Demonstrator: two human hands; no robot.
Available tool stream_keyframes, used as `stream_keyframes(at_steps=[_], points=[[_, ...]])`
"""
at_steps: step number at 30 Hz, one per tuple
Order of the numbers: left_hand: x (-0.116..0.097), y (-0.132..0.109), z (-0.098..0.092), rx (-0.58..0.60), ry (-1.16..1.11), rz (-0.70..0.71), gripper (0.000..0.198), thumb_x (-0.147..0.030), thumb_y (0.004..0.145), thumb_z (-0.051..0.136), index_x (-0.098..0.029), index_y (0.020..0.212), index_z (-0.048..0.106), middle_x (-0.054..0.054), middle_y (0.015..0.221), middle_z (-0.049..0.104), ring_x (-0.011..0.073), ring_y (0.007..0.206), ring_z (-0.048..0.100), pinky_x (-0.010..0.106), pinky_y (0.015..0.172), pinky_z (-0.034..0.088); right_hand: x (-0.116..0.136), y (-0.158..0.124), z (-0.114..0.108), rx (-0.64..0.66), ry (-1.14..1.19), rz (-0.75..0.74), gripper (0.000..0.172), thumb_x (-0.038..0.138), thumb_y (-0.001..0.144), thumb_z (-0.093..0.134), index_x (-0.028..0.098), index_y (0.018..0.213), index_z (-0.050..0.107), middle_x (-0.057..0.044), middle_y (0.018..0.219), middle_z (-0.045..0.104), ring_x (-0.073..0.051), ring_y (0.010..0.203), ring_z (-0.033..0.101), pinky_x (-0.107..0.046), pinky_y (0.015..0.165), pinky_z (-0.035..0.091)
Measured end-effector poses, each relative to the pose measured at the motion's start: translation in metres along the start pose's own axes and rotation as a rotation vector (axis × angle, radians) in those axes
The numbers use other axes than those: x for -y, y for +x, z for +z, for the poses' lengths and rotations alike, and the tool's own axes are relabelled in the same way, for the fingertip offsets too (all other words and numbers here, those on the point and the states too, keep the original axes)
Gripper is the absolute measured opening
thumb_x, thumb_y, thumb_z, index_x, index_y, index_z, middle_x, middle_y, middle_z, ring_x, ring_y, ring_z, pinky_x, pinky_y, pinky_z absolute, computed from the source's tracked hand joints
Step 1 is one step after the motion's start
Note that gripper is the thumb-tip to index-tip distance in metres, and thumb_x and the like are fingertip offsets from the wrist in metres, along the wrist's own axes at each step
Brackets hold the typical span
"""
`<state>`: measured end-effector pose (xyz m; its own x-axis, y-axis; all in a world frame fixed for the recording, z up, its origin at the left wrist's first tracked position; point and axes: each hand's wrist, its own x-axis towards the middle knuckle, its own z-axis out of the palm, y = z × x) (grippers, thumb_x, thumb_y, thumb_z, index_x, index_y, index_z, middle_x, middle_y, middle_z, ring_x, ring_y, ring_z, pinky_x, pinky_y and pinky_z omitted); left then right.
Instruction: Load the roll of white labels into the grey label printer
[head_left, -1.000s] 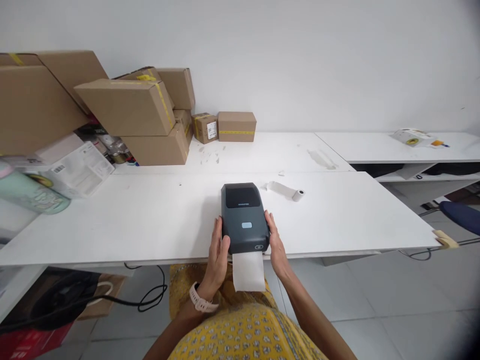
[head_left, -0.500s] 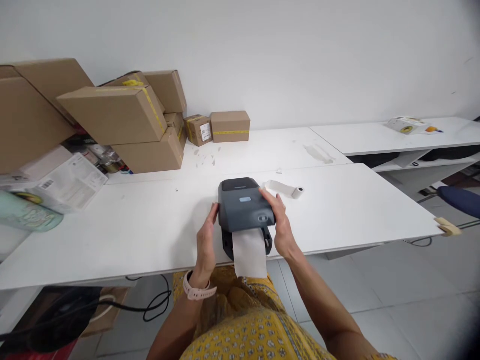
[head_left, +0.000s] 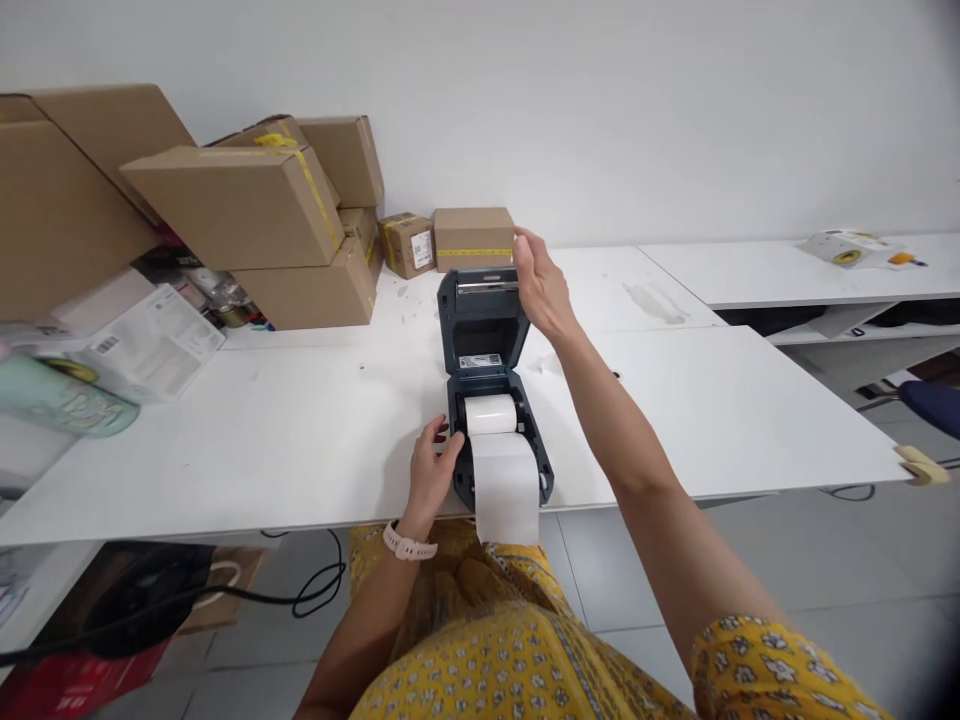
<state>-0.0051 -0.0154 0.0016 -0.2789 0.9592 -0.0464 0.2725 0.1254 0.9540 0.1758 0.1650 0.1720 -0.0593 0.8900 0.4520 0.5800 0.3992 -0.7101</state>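
A dark grey label printer [head_left: 539, 462] sits at the table's front edge with its lid [head_left: 447, 335] raised. Inside the base lies a white label roll [head_left: 491, 413], and a strip of paper [head_left: 508, 490] runs from it over the front. At the lid's upper right corner, my right hand [head_left: 541, 288] is closed on the edge, fingertips partly hidden. Against the base's left side rests my left hand [head_left: 431, 470], its thumb touching the rim and its fingers loosely apart. Behind my right forearm a small curl of paper [head_left: 550, 365] is mostly covered.
Stacked cardboard boxes [head_left: 232, 205] fill the table's left back, with two smaller boxes against the wall, one of them a brown carton [head_left: 472, 235]. A mint-green bottle [head_left: 75, 395] lies by a white box [head_left: 150, 345]. Cables [head_left: 319, 590] hang below the table [head_left: 300, 450].
The printer's lid has swung up and back, showing the roll inside. My right hand has risen with it, away from me. My left hand has stayed low at the printer's left side.
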Motion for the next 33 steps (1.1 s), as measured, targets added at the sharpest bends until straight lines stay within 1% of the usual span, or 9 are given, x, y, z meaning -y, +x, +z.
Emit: stream_keyframes(at_steps=[4, 8, 10, 12, 16, 20, 25, 29, 33], points=[[-0.018, 0.017, -0.003, 0.092, 0.311, 0.004, 0.054, -0.044, 0.086, 0.060, -0.017, 0.133, 0.058, 0.006, 0.093, 0.069, 0.0211, 0.084, 0.064, 0.031, 0.073, 0.046, 0.004, 0.016, -0.004, 0.064, -0.036, -0.008, 0.060, 0.056, 0.107, 0.021, 0.018, 0.151, 0.036, -0.010, 0.147, 0.051, -0.032, 0.139, 0.049, -0.051, 0.114, 0.036], [-0.033, 0.026, -0.005, 0.177, 0.501, -0.024, 0.052, -0.035, 0.086, 0.055, -0.016, 0.135, 0.056, 0.002, 0.073, 0.066, 0.0229, 0.074, 0.065, 0.030, 0.064, 0.041, 0.001, -0.024, -0.015, -0.190, 0.000, -0.306, 0.057, 0.053, 0.105, 0.029, 0.017, 0.148, 0.040, -0.011, 0.148, 0.050, -0.027, 0.137, 0.050, -0.042, 0.116, 0.037], [-0.038, 0.027, -0.004, 0.184, 0.586, -0.017, 0.051, -0.030, 0.086, 0.051, -0.016, 0.134, 0.056, 0.004, 0.077, 0.070, 0.0258, 0.080, 0.068, 0.031, 0.066, 0.042, -0.009, -0.054, -0.015, -0.016, -0.006, -0.377, 0.047, 0.045, 0.103, 0.038, 0.020, 0.141, 0.049, -0.011, 0.137, 0.061, -0.026, 0.124, 0.061, -0.042, 0.108, 0.046], [-0.040, 0.026, -0.002, 0.188, 0.685, 0.009, 0.047, -0.026, 0.086, 0.049, -0.016, 0.131, 0.058, 0.008, 0.089, 0.074, 0.0291, 0.091, 0.069, 0.033, 0.071, 0.043, -0.023, -0.077, -0.009, 0.394, -0.091, -0.375, 0.042, 0.036, 0.098, 0.050, 0.022, 0.137, 0.056, -0.010, 0.129, 0.067, -0.027, 0.115, 0.067, -0.043, 0.099, 0.052], [-0.042, 0.026, -0.002, 0.223, 0.787, 0.043, 0.041, -0.026, 0.089, 0.046, -0.018, 0.127, 0.059, 0.012, 0.102, 0.076, 0.0320, 0.099, 0.070, 0.035, 0.076, 0.045, -0.038, -0.084, 0.016, 0.970, -0.299, -0.317, 0.065, 0.033, 0.084, 0.069, 0.022, 0.145, 0.050, -0.011, 0.146, 0.059, -0.034, 0.133, 0.055, -0.047, 0.108, 0.046], [-0.042, 0.024, -0.001, 0.202, 0.788, 0.020, 0.040, -0.026, 0.089, 0.046, -0.018, 0.126, 0.059, 0.012, 0.105, 0.076, 0.0305, 0.100, 0.070, 0.034, 0.076, 0.046, -0.031, -0.076, 0.032, 0.997, -0.443, -0.397, 0.080, 0.032, 0.072, 0.080, 0.021, 0.145, 0.051, -0.013, 0.151, 0.054, -0.040, 0.141, 0.046, -0.054, 0.116, 0.034], [-0.042, 0.024, -0.001, 0.209, 0.768, 0.012, 0.045, -0.024, 0.088, 0.047, -0.017, 0.130, 0.058, 0.013, 0.106, 0.076, 0.0305, 0.100, 0.070, 0.035, 0.077, 0.047, -0.027, -0.083, 0.032, 0.915, -0.555, -0.267, 0.067, 0.034, 0.080, 0.072, 0.021, 0.143, 0.053, -0.015, 0.137, 0.063, -0.038, 0.125, 0.061, -0.048, 0.102, 0.047], [-0.041, 0.025, -0.001, 0.182, 0.756, 0.012, 0.042, -0.026, 0.088, 0.047, -0.017, 0.127, 0.059, 0.013, 0.102, 0.075, 0.0306, 0.096, 0.070, 0.035, 0.076, 0.047, -0.032, -0.087, 0.045, 1.134, -0.552, -0.271, 0.083, 0.042, 0.073, 0.075, 0.022, 0.148, 0.047, -0.014, 0.135, 0.066, -0.038, 0.118, 0.066, -0.045, 0.094, 0.053], [-0.040, 0.025, -0.001, 0.184, 0.715, 0.014, 0.040, -0.026, 0.088, 0.046, -0.018, 0.125, 0.060, 0.011, 0.103, 0.075, 0.0280, 0.094, 0.070, 0.032, 0.073, 0.046, -0.030, -0.084, 0.046, 1.125, -0.487, -0.273, 0.094, 0.035, 0.062, 0.080, 0.018, 0.148, 0.046, -0.017, 0.135, 0.066, -0.040, 0.117, 0.065, -0.049, 0.093, 0.054]])
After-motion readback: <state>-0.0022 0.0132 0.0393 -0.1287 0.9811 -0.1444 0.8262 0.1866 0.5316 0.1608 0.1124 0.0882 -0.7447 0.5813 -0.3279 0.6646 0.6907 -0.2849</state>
